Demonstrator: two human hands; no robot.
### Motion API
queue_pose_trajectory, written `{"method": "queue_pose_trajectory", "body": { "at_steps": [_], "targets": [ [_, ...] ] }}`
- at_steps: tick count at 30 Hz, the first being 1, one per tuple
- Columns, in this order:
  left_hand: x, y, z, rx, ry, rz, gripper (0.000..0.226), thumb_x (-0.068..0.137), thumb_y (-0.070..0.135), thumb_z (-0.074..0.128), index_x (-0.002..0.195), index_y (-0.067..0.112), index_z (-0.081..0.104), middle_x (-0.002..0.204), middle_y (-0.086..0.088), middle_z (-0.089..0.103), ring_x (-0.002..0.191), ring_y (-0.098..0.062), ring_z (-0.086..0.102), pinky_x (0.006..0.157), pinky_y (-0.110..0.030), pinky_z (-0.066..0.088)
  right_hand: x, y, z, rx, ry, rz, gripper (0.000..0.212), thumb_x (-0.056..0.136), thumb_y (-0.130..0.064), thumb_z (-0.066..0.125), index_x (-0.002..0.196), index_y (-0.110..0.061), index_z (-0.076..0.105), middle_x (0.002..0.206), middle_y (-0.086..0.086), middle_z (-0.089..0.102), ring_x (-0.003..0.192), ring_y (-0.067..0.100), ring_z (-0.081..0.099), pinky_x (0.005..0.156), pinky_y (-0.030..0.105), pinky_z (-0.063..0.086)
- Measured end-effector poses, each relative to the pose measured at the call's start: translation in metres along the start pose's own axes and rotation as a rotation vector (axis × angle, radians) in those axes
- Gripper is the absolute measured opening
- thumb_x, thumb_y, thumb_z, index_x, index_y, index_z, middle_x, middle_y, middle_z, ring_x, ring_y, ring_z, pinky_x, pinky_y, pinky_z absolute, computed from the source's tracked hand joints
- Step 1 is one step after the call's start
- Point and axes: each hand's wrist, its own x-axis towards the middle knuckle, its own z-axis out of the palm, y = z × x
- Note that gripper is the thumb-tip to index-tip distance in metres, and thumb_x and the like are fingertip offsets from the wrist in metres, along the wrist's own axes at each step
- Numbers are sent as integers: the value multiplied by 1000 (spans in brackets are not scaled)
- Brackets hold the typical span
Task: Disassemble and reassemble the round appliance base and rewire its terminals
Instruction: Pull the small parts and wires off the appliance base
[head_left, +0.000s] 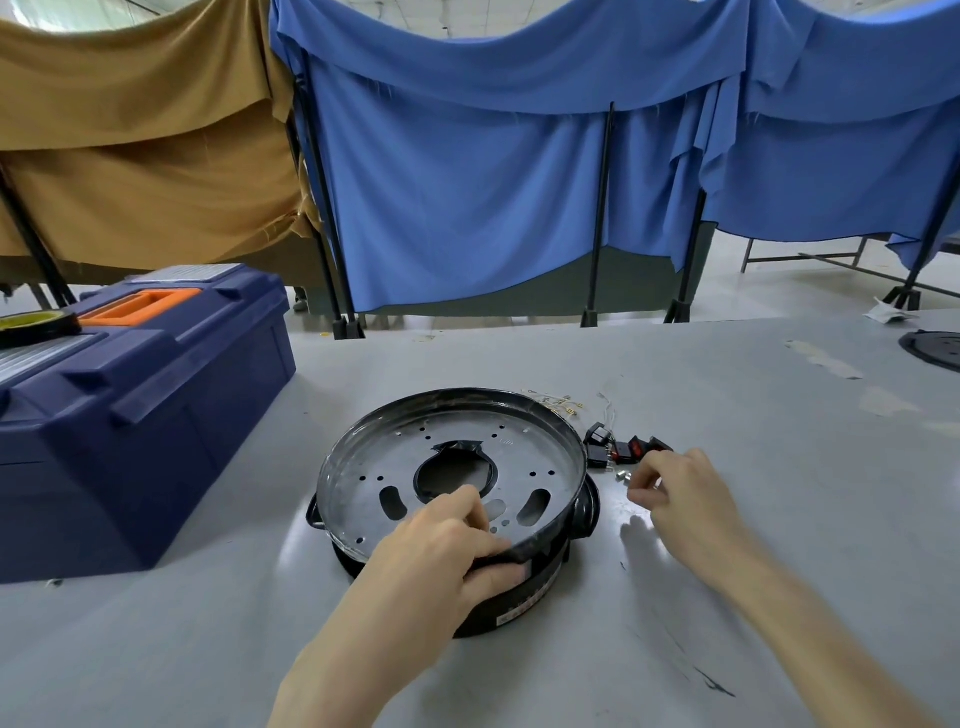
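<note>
Centre of grey table (789, 467): round appliance base (363, 467), black housing, open side up, perforated metal plate inside with large round hole at middle. Left hand (441, 545) gripping near rim of base, fingers curled over edge onto plate, thumb against outer black wall. Right hand (675, 488) just right of base, low over table, fingers curled, thumb and forefinger tips drawn together; cannot tell whether anything pinched there. Just beyond right hand, beside base: black switches (631, 448) with red rockers; small metal parts (622, 475) on table close to fingertips. Farther back, near far right rim of base: thin wires with brass terminals (561, 405), loose on table. Left side of table: dark blue toolbox (156, 415) with orange handle, lid closed, tape roll (36, 325) on top. Far right edge: part of another dark round disc (935, 349). Behind table: blue cloth (467, 182) and tan cloth (130, 156) hung over black frames (600, 208).
</note>
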Motion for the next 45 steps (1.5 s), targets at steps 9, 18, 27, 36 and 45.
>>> {"method": "queue_pose_trajectory", "body": {
  "at_steps": [9,18,27,36,45],
  "targets": [
    [1,4,-8,-30,161,73,16,95,39,57,89,47,45,89,16,43,72,-7,42,62,-20,27,-4,-7,-1,58,14,-34,33,83,10,57,68,-20,55,71,-1,56,77,16,47,60,11,34],
    [1,14,-3,2,158,26,28,98,41,50,73,30,55,91,15,41,77,-8,43,67,-32,42,-4,-7,3,41,-31,-33,30,83,10,57,72,-18,57,74,-1,62,83,23,54,60,23,34],
    [3,29,1,85,145,-24,33,99,45,43,88,24,65,95,12,41,93,-4,36,69,-28,42,-6,-8,6,31,-49,-44,30,83,9,56,73,-19,57,76,-3,64,76,17,57,58,22,39],
    [4,32,2,176,112,-19,33,100,48,40,97,28,66,97,14,38,97,-3,31,61,-23,41,-7,-9,6,44,-72,-23,31,85,8,56,75,-21,57,81,-1,67,83,18,58,62,22,40],
    [5,37,9,285,58,-72,35,103,47,32,100,25,60,100,14,31,102,-3,31,72,-31,49,-9,-13,6,114,-97,18,34,82,10,57,71,-22,56,77,-6,64,72,-1,56,58,8,38]
  ]
}}
